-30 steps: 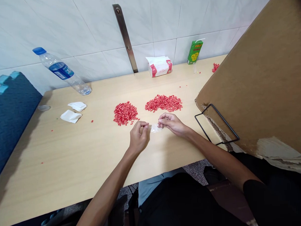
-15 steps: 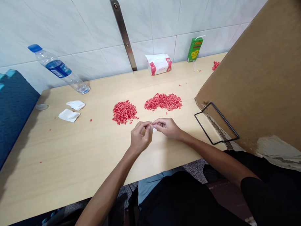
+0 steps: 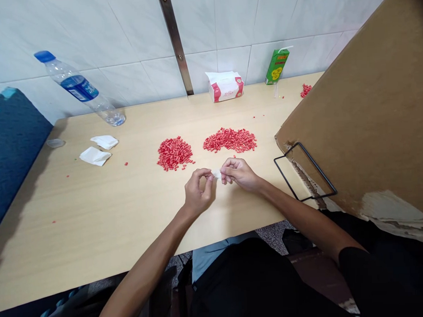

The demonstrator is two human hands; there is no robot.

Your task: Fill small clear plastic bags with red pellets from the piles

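Between my hands is a small whitish, thin piece point(image 3: 216, 174), perhaps a little plastic bag or scrap of paper; its kind is too small to tell. My left hand point(image 3: 198, 189) pinches its left side between thumb and forefinger. At its right edge, my right hand point(image 3: 241, 175) grips with the fingers pressed together. Just beyond the hands lie two heaps of small red pellet-like pieces: a rounded left heap point(image 3: 174, 153) and a wider right heap point(image 3: 231, 140). One loose red piece sits near the right hand's knuckles.
A clear bottle with a blue cap point(image 3: 80, 89) leans on the tiled wall. Folded tissues point(image 3: 95, 156) lie at left. A tissue pack point(image 3: 226, 87) and a green drink carton point(image 3: 277, 67) stand at the back. A cardboard box point(image 3: 351, 102) with a black wire frame point(image 3: 318, 168) borders the right.
My right hand has moved slightly right and up, away from the left, and more of the whitish piece shows between them. The view has shifted a little.
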